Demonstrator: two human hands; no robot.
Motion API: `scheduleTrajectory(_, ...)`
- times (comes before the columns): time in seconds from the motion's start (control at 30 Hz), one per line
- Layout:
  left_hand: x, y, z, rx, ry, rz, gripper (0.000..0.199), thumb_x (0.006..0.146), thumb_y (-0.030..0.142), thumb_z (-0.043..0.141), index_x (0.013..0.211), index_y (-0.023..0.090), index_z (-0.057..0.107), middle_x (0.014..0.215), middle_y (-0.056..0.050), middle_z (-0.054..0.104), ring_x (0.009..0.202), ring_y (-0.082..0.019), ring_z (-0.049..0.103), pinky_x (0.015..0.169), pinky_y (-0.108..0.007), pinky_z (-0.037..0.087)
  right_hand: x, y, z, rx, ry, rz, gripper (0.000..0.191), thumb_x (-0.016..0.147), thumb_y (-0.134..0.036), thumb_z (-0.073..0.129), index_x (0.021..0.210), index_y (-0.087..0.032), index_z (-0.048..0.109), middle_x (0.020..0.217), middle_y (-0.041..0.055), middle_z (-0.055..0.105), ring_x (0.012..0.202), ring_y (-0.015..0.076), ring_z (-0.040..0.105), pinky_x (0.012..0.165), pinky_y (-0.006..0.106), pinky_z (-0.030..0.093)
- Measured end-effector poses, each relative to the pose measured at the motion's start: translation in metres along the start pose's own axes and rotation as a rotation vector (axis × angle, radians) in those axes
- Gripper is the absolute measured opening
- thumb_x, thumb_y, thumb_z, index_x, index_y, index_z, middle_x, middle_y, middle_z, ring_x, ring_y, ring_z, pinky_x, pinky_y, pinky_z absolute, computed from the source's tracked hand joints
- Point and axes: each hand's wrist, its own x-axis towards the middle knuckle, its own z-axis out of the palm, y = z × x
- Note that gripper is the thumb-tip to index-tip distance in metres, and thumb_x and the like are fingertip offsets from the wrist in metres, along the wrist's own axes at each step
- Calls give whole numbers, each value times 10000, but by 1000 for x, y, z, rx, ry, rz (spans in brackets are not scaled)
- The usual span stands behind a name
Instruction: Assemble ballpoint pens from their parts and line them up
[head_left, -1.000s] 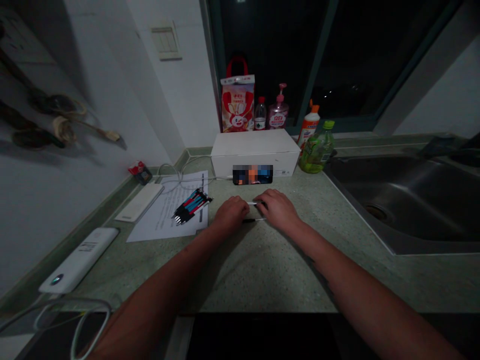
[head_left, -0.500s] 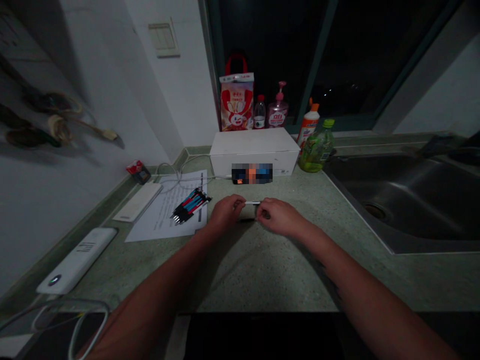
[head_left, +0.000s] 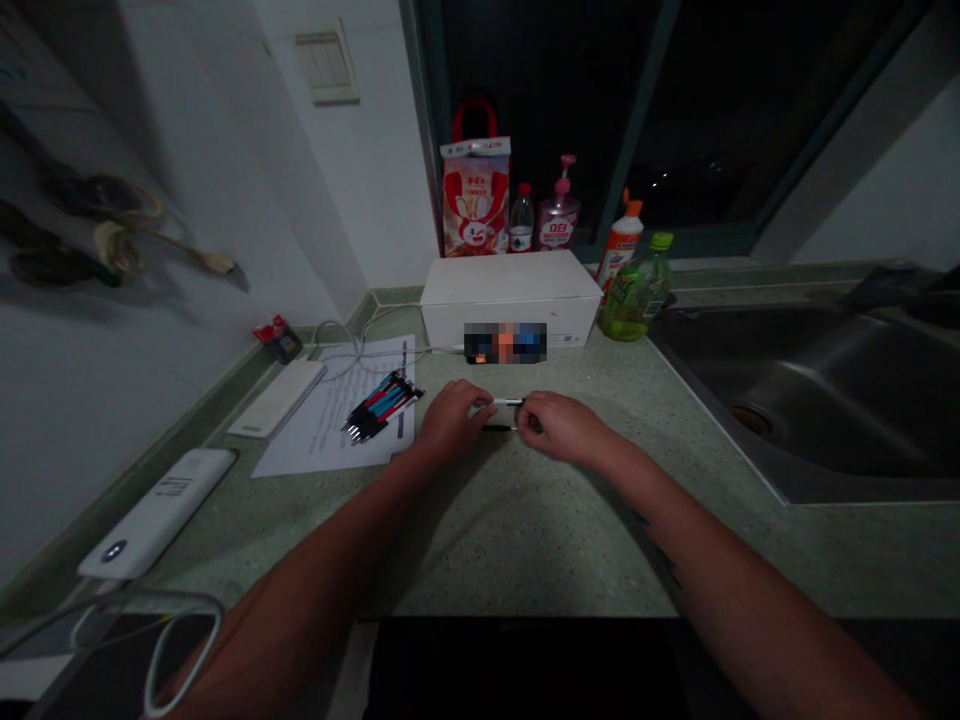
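Note:
A slim white pen point(head_left: 508, 402) with a dark right end spans the gap between my two hands, just above the counter. Its left part is pinched by my left hand point(head_left: 452, 420), thumb and fingers closed on it. My right hand point(head_left: 559, 426) is curled closed at the dark end, and its fingers hide the tip. Below the pen, a thin dark strip point(head_left: 499, 428) shows between the hands; I cannot tell whether it is another pen or a shadow. To the left, a bundle of black, blue and red pens point(head_left: 382, 405) lies on a printed sheet point(head_left: 307, 450).
A phone point(head_left: 506, 344) leans before a white box point(head_left: 510, 280), its cable running left. Bottles, including a green one point(head_left: 636, 300), stand behind. The sink point(head_left: 840, 400) is on the right. A white power bank point(head_left: 161, 510) and a flat white box point(head_left: 277, 400) lie left.
The pen stays between both hands, with a little more of its white barrel showing now. My hands have shifted only slightly.

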Motion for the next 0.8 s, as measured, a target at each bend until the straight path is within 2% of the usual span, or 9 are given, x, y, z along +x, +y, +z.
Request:
scheduleTrajectory(0.17, -6, 14, -7, 32, -172, 140, 228, 904, 194, 774, 1112, 278, 814, 1040, -62, 803, 1033, -268, 700, 976, -424, 502, 1, -3, -3, 41, 24, -9, 81, 932, -172, 670, 931, -214, 740, 949, 60, 753, 884, 213, 661, 795, 314, 461)
scheduleTrajectory(0.23, -7, 18, -9, 88, -198, 158, 241, 936, 181, 729, 1137, 279, 818, 1027, -71, 805, 1037, -275, 701, 976, -427, 492, 0, -5, -5, 61, 21, -20, 105, 958, -177, 660, 976, -222, 753, 945, 52, 761, 895, 214, 667, 804, 314, 459)
scheduleTrajectory(0.33, -7, 15, -15, 145, -192, 134, 207, 961, 188, 697, 1118, 245, 819, 1052, -92, 806, 1051, -282, 700, 975, -426, 490, -1, -2, -10, 23, 30, -30, 156, 993, -170, 628, 1010, -226, 773, 989, 71, 774, 972, 234, 679, 864, 331, 466)
scheduleTrajectory(0.4, -6, 10, -21, 162, -170, 93, 188, 956, 201, 704, 1102, 237, 816, 1074, -96, 808, 1052, -285, 702, 975, -428, 493, -1, 4, -13, -43, 46, 17, 192, 1012, -164, 595, 1010, -212, 781, 1024, 100, 775, 1007, 253, 677, 888, 350, 471)
scheduleTrajectory(0.5, -6, 2, -26, 129, -68, -4, 197, 953, 221, 696, 1115, 239, 807, 1110, -104, 806, 1055, -295, 704, 970, -435, 505, -2, 11, -16, -113, 73, 114, 229, 1033, -171, 557, 1030, -188, 785, 1053, 130, 771, 1009, 269, 675, 882, 365, 475)
scheduleTrajectory(0.57, -7, -1, -26, 72, -22, -40, 194, 959, 234, 676, 1104, 244, 803, 1103, -100, 806, 1047, -292, 705, 957, -430, 519, -2, 13, -17, -106, 79, 130, 229, 1036, -175, 556, 1038, -190, 784, 1063, 127, 772, 1008, 267, 676, 879, 363, 476)
scheduleTrajectory(0.73, -10, 3, -21, 11, -72, 3, 186, 950, 249, 676, 1099, 249, 786, 1085, -83, 804, 1021, -276, 709, 939, -413, 535, -4, 10, -15, -61, 67, 76, 218, 1028, -177, 575, 1047, -204, 790, 1038, 104, 769, 999, 255, 683, 873, 355, 484)
scheduleTrajectory(0.8, -10, 4, -21, 27, -69, -28, 183, 942, 249, 692, 1105, 247, 776, 1067, -90, 801, 1002, -283, 709, 920, -418, 535, -3, 10, -13, -46, 52, 54, 209, 1011, -169, 600, 1033, -220, 801, 1026, 93, 768, 983, 248, 687, 862, 350, 490)
